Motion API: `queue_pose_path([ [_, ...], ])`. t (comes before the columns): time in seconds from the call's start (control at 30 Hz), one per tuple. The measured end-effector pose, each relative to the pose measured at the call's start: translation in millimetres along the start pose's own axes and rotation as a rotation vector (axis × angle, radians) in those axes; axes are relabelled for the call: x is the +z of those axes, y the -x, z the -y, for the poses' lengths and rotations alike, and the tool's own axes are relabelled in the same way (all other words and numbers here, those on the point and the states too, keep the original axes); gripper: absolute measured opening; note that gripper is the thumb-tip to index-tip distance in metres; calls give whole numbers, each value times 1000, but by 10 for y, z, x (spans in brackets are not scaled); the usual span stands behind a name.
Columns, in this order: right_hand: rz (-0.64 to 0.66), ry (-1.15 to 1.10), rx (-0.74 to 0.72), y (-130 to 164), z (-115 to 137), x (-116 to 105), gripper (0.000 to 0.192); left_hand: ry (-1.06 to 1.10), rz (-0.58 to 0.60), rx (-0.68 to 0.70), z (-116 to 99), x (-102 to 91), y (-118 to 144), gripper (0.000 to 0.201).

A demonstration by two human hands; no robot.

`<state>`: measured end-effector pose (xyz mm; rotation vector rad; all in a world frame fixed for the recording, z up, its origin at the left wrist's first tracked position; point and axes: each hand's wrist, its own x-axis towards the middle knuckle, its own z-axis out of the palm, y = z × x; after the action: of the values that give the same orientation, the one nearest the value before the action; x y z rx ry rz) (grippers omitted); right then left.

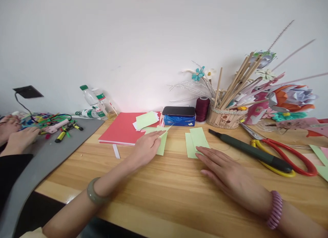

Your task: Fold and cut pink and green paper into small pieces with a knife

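Two hands (146, 147) (228, 173) on green paper slips (196, 140)

Both forearms are bare, with no sleeves reaching the wrists. The left hand (146, 147) has a smooth, rounded grey-green bangle (94, 194) on its wrist and a thin ring on one finger. The right hand (230, 176) has a ribbed, coiled pink-purple band (275, 210) around its wrist, like a spiral hair tie.
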<state>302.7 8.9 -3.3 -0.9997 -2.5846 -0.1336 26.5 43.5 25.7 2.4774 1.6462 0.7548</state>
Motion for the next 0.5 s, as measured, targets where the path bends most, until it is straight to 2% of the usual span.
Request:
queue_pose_path([
  [0.07, -49, 18, 9, 77, 40, -41, 39, 42, -67, 57, -29, -25, 18, 34],
  [0.1, -83, 34, 26, 116, 61, -62, 40, 66, -111, 141, -64, -30, 39, 32],
  [0.17, -161, 77, 78, 193, 117, -108, 47, 146, -183, 406, -171, -17, 108, 26],
  [0.23, -225, 118, 126, 269, 189, -157, 56, 222, -158, 661, -304, 29, 204, 24],
  [0.27, -237, 132, 131, 307, 227, -180, 57, 244, -109, 728, -369, 65, 256, 23],
  [0.33, -247, 155, 115, 386, 288, -218, 57, 281, 11, 805, -475, 147, 354, 22],
  [0.4, -238, 170, 82, 468, 320, -236, 61, 309, 101, 824, -538, 224, 433, 20],
  [0.5, -178, 129, -61, 589, 325, -235, 52, 346, 158, 786, -570, 278, 510, 21],
])
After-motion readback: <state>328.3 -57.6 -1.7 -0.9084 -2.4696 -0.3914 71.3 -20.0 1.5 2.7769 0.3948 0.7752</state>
